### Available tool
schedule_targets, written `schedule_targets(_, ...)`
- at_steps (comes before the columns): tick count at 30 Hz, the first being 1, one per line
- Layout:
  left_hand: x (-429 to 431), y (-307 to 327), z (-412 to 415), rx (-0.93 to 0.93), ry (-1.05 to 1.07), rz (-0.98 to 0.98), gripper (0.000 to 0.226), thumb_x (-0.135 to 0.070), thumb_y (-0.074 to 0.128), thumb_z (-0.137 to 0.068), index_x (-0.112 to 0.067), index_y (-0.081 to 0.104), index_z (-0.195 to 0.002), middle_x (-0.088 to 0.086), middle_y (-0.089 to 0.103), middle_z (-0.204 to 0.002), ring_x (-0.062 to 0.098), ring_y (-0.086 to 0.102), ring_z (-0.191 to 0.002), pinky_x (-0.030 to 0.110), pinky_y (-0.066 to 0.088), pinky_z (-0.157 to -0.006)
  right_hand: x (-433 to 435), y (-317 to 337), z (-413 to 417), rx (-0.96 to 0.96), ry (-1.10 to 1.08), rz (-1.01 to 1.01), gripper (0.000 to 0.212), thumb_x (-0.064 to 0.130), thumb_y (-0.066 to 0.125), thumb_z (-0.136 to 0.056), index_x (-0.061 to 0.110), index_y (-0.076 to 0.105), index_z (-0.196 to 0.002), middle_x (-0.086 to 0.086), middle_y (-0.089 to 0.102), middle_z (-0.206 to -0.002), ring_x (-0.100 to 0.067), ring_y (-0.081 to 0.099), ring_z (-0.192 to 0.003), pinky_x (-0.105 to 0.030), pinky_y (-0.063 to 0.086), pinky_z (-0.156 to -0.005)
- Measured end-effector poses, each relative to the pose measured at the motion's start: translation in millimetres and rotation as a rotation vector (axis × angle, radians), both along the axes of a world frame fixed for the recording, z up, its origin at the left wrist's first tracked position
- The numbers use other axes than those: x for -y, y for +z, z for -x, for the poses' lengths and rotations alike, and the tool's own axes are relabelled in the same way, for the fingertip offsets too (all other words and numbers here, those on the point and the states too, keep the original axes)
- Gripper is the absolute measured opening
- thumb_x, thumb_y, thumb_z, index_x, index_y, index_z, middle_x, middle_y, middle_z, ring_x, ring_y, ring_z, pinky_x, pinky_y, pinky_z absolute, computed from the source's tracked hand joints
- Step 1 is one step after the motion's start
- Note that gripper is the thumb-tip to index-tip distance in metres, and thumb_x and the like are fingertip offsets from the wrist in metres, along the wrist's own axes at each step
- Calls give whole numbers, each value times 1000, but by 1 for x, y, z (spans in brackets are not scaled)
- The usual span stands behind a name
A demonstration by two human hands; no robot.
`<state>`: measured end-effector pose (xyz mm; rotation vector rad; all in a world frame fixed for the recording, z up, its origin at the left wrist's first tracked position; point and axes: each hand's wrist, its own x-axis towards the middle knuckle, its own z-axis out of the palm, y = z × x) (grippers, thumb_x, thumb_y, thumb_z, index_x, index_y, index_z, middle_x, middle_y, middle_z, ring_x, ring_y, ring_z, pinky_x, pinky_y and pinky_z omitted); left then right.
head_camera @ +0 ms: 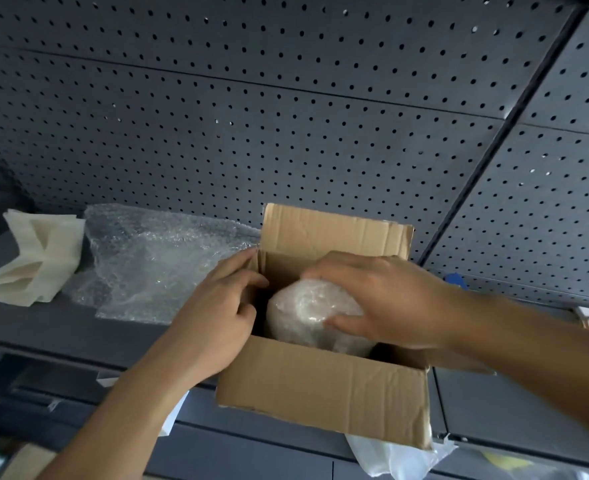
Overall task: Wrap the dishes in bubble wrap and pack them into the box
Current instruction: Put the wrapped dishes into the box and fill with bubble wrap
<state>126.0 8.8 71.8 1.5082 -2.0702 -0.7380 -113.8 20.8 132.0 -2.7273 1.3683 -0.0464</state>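
Right grip (383, 299) is curling over the top of the wrapped dish (303, 306), fingers spreading across its far side and thumb pressing its near side, so it is holding the bundle inside the box (324, 386). Left grip (217, 306) is hooking its bent fingers over the left rim of the box, with the forefinger reaching toward the corner of the rear flap (334, 230). The wrapped dish is sitting in the box opening, toward the left and middle (what kind of dish is under the bubbles cannot be told). The box is standing on the dark desk (26, 327) with its flaps open, the rear one upright. Left of the box a loose sheet of bubble wrap (147, 265) is lying on the desk, and farther left of the box some cream foam sheets (33, 261) are lying folded. Behind the box a grey pegboard (251, 116) is rising. Below the box's near right corner some white plastic (390, 455) is sticking out.
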Motion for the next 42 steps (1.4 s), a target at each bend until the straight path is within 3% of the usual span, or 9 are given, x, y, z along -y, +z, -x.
schedule_targets(6,-1,-1,0,4,-12,2,41,-3,50,-98,-32,60,-125,-34,12,-161,-7,14,-150,20,18,-120,14,-38,-9,-189,116,135,60,47,73,-83,24,48,-132,2,59,-129,-21,59,-109,-42,55,-87)
schedule_targets(10,-2,-1,2,10,-11,1,40,-4,49,-98,-32,59,-124,-34,11,-161,-8,12,-150,20,18,-120,20,-57,-12,-220,141,283,60,54,82,-68,20,60,-112,1,62,-105,-19,60,-92,-34,53,-78)
schedule_targets(14,-2,-1,2,9,-12,-4,39,-4,48,-98,-33,59,-122,-34,11,-161,-8,11,-150,19,16,-119,24,-61,-10,-173,161,238,60,56,76,-76,20,55,-119,0,56,-111,-19,56,-98,-36,55,-77)
schedule_targets(19,-2,-1,2,4,-9,0,40,-4,49,-98,-33,60,-122,-34,11,-161,-8,11,-150,20,17,-119,17,-38,5,-87,113,37,64,56,63,-90,32,37,-143,9,45,-133,-12,45,-122,-32,42,-102)
schedule_targets(26,-1,-2,1,1,-18,-7,42,-2,47,-99,-36,59,-120,-34,11,-161,-9,9,-149,20,14,-119,14,-45,9,-165,58,137,42,52,59,-92,25,53,-124,5,57,-119,-20,62,-101,-44,58,-75)
schedule_targets(31,-2,-2,2,12,-21,-4,45,0,46,-98,-39,61,-116,-35,10,-160,-9,9,-149,19,13,-117,15,-42,12,-126,57,144,59,63,63,-86,25,52,-130,6,52,-120,-15,52,-108,-36,52,-88)
schedule_targets(34,-1,-4,1,11,-19,6,47,2,45,-97,-39,61,-114,-38,11,-156,-12,9,-146,17,13,-117,10,-21,16,9,10,-60,57,63,58,-91,30,52,-137,13,48,-125,-6,47,-114,-29,45,-97)
schedule_targets(37,0,-6,0,6,-25,9,46,1,46,-98,-41,61,-111,-46,9,-149,-20,7,-140,14,12,-116,8,7,33,431,-12,-2,24,37,57,-101,22,70,-114,14,63,-109,-7,64,-99,-28,54,-86)
schedule_targets(42,0,-7,1,-5,-20,6,48,1,47,-97,-44,61,-106,-46,10,-151,-20,9,-141,12,13,-113,61,36,107,774,-541,-54,16,19,55,-103,19,71,-102,5,74,-93,-13,72,-90,-26,59,-85)
